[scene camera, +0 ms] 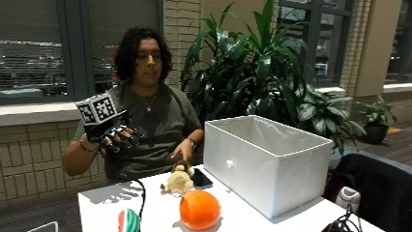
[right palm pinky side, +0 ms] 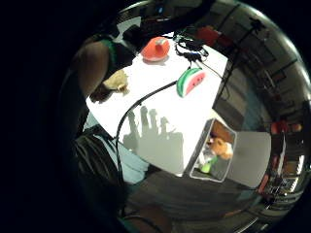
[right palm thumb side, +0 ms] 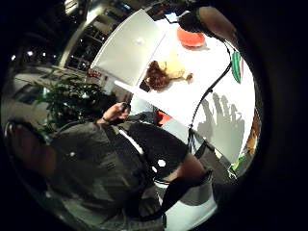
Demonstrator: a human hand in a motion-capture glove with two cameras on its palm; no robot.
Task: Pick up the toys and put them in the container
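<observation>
Gloved right hand [scene camera: 116,135] was raised well above the white table [scene camera: 251,220], at about ten o'clock from the tabletop toys, fingers spread and holding nothing; its fingered shadow fell on the tabletop. Judged position: between placements, ready to descend for another toy. Three toys lay on the table: one orange round plush [scene camera: 199,209], one red-and-green watermelon-slice plush [scene camera: 128,221], and one tan stuffed animal [scene camera: 178,181]. One white fabric box container [scene camera: 267,162], at three o'clock from them, already held at least one toy [right palm pinky side: 219,148].
</observation>
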